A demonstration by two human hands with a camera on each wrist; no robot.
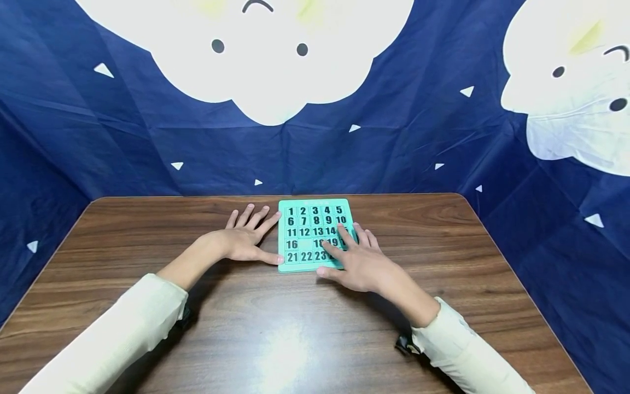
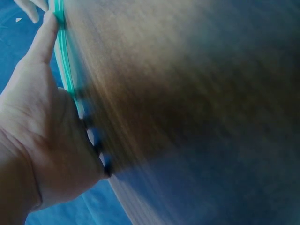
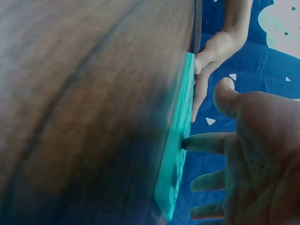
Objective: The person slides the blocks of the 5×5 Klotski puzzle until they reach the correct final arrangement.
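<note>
A teal number slide puzzle (image 1: 304,232) lies flat near the table's far edge, its black-numbered tiles in rows. Its fourth row has a gap between 16 and 18; the lower right tiles are hidden by my right hand (image 1: 366,266). That hand is spread over the right side, its index fingertip on or just above the 18 tile. In the right wrist view its index finger (image 3: 206,142) meets the puzzle's face, while the other fingers stand apart from it. My left hand (image 1: 239,242) is spread beside the left edge, with the thumb touching the lower left border and the index fingertip at the upper left.
The puzzle rests on a brown wood-grain table (image 1: 236,328) with a bright glare patch at the front. A dark blue curtain (image 1: 216,148) with white clouds and small triangles hangs behind and beside the table.
</note>
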